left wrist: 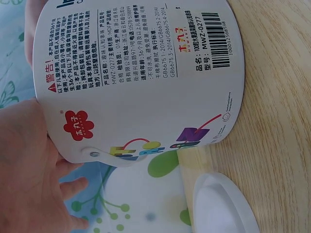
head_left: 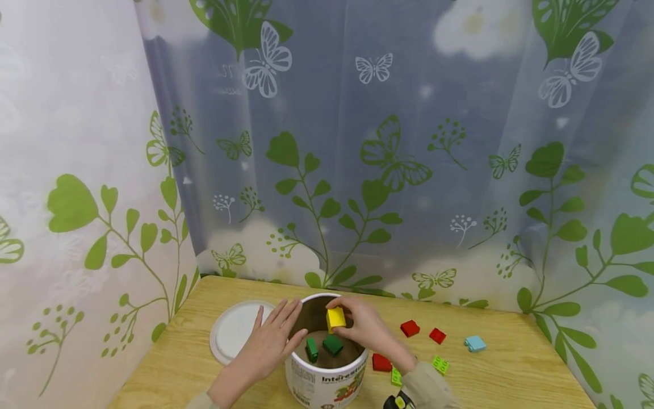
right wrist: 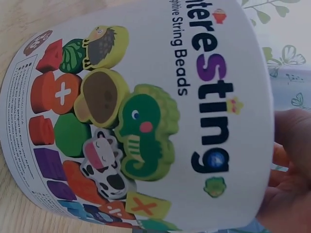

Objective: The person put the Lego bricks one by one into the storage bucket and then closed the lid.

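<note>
Right sleeve (head_left: 429,387), nearest the viewer, leads to the right grip (head_left: 367,328), which pinches a yellow block (head_left: 336,319) at the mouth of a tub (head_left: 306,379); the left grip (head_left: 269,345), fingers straight, lies at its rim. A loosened pinch could drop the block onto the green blocks (head_left: 332,345) inside; a wrist catching the rim might tip the tub.

Wooden table (head_left: 174,352), tub (head_left: 313,379), white lid (head_left: 234,330), bricks (head_left: 410,328)

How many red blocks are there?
3, all on the table: one red block beside the tub, another right of the right hand, a third farther right. The tub may hide more.
</note>
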Available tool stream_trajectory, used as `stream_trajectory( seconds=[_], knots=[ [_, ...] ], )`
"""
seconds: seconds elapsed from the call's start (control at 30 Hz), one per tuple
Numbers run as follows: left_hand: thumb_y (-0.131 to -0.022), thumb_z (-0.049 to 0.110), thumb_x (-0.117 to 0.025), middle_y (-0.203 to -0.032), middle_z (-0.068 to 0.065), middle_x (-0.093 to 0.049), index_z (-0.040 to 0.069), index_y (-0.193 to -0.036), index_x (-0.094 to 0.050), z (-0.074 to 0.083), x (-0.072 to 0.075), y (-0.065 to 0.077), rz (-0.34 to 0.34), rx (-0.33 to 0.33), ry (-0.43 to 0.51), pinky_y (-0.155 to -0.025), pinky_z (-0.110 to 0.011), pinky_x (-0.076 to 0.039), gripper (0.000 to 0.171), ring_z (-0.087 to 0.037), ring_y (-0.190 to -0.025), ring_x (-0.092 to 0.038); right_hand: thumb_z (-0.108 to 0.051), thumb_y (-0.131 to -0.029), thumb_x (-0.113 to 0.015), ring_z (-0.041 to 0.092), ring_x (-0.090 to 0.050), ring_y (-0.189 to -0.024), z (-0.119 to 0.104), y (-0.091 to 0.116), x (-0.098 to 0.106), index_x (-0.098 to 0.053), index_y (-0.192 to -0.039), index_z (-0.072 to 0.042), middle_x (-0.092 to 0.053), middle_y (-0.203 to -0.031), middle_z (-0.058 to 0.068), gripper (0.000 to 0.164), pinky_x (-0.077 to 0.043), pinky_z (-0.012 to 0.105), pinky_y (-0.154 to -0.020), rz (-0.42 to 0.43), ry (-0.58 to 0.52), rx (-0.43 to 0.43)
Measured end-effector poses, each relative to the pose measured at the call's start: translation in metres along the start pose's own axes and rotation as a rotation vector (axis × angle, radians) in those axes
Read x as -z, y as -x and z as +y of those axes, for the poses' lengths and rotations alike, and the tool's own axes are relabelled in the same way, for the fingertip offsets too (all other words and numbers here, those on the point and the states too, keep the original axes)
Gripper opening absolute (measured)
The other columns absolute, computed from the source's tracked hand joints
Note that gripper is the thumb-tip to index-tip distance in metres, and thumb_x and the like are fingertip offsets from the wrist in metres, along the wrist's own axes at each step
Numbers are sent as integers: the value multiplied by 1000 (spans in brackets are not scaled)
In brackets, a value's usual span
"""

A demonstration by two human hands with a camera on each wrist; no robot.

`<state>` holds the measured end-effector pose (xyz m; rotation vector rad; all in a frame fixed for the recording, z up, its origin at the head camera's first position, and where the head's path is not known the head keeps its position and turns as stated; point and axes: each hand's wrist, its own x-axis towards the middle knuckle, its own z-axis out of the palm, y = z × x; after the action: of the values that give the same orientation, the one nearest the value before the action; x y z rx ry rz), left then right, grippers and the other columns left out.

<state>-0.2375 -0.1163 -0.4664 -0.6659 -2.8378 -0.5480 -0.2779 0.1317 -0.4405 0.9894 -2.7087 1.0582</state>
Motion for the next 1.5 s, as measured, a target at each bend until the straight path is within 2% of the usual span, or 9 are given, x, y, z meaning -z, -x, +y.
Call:
stream_trajectory(
  seconds=[0.13,0.33,0.63,0.77,0.9,1.07,1.3,1.5],
  knots=[
    [-108,50,-39,-164,-9,-33,8,-158,-36,0,-1,0,0,-2,6,-117,-71,-13,66,-33,-152,-26,-3,-85,-81,30,-66,-102,-2,-3,-4,-66,-119,0,-66,-117,14,37,-58,43,-86,-14,51,13],
    [-108,50,-39,-164,-9,-34,8,-158,-37,0,-1,-1,1,5,-2,-117,-70,-14,66,-32,-152,-27,-2,-83,-83,25,-66,-96,-5,-5,-10,-67,-115,-2,-67,-113,11,37,-58,36,-80,-17,125,23],
    [-108,50,-39,-164,-8,-33,8,-159,-35,-2,-3,-2,-1,3,-15,-117,-70,-13,66,-32,-152,-27,-2,-82,-84,29,-67,-101,-1,-7,-16,-67,-115,-2,-67,-113,11,38,-59,38,-84,-9,85,37],
    [-108,49,-40,-163,-9,-34,7,-158,-36,-2,-2,-2,7,-6,-8,-117,-70,-13,66,-34,-152,-27,-4,-87,-80,33,-67,-106,0,-5,-17,-65,-120,0,-67,-118,14,36,-57,44,-89,13,-7,24],
    [-108,51,-39,-164,-9,-33,8,-159,-35,-2,-2,-1,-1,-4,-7,-118,-70,-12,67,-33,-152,-26,-9,-94,-74,35,-68,-107,1,-2,-14,-66,-122,-1,-68,-120,14,31,-56,46,-91,82,-98,24],
    [-108,51,-39,-164,-9,-33,7,-159,-35,-1,-2,-1,1,-8,-7,-117,-70,-12,67,-33,-152,-26,-10,-95,-72,36,-68,-107,3,5,-3,-67,-122,-2,-70,-119,15,28,-56,49,-91,179,-164,57],
    [-108,51,-39,-165,-8,-32,7,-159,-34,0,-1,0,0,-8,-4,-118,-70,-11,67,-33,-152,-26,-17,-94,-74,31,-66,-115,11,27,19,-68,-126,-11,-70,-122,6,34,-54,49,-97,258,-228,-59],
    [-108,45,-43,-165,-8,-31,7,-159,-34,1,0,0,0,-4,12,-118,-70,-10,64,-33,-153,-25,-10,-92,-75,32,-66,-116,23,43,32,-68,-125,-8,-70,-124,10,35,-53,49,-97,341,-242,-43]
  ],
)
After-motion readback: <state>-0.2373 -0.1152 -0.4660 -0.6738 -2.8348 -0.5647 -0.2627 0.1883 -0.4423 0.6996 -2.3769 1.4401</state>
